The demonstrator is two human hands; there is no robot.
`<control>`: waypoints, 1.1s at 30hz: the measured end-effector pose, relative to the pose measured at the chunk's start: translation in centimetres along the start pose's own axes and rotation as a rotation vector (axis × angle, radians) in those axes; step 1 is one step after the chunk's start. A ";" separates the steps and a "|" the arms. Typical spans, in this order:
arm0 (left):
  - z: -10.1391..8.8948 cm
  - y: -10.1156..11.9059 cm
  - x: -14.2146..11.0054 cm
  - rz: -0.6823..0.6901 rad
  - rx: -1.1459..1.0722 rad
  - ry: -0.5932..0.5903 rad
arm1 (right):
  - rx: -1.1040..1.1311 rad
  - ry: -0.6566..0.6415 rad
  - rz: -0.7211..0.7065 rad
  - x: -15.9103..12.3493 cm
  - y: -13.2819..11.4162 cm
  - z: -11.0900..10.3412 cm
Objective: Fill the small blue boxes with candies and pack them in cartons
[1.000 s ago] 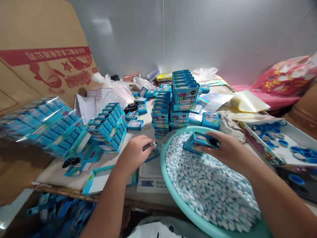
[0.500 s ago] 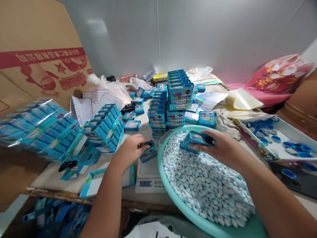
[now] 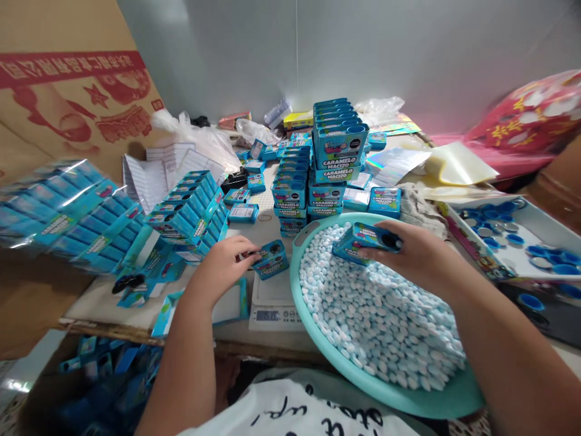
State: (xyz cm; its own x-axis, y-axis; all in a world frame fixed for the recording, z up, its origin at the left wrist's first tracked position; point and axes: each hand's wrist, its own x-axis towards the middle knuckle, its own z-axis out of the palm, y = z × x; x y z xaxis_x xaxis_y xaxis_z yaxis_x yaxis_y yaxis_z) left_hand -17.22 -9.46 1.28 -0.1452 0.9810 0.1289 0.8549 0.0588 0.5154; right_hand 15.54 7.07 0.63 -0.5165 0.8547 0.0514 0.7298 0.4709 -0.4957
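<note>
My right hand (image 3: 399, 242) grips a blue candy box (image 3: 351, 245), tilted on its side just over the white and pale-blue candies (image 3: 385, 315) in a turquoise basin (image 3: 313, 339). At the white digital scale (image 3: 272, 297), my left hand (image 3: 231, 260) is beside another blue candy box (image 3: 271, 260). Thumb and finger are pinched together at that box's left edge, with something dark between them that I cannot make out. The box has a dark oval opening on top and appears to rest on the scale plate. Digits show on the scale's display.
Stacked blue boxes (image 3: 340, 145) stand behind the scale. Filled display trays (image 3: 193, 212) and a plastic-wrapped pack (image 3: 59, 218) are at left, near a large carton (image 3: 82, 97). A white tray (image 3: 549, 230) holds blue lids at right. More blue boxes (image 3: 109, 369) lie below the table edge.
My left hand has slid a little left along the box at the scale. The scale's reading has changed. My right hand still holds its box over the candies; the view has shifted slightly.
</note>
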 end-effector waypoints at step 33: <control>-1.7 -0.1 -1.6 0.262 0.129 0.619 | 0.030 0.035 0.007 0.1 0.8 0.6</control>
State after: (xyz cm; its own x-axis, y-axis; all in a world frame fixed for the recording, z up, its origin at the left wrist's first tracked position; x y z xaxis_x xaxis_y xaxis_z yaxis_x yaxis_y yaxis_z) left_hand -17.94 -11.39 2.49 -0.1509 0.6815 0.7161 0.9475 -0.1069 0.3014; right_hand 15.81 7.43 -0.27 -0.4955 0.8651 0.0778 0.7191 0.4588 -0.5219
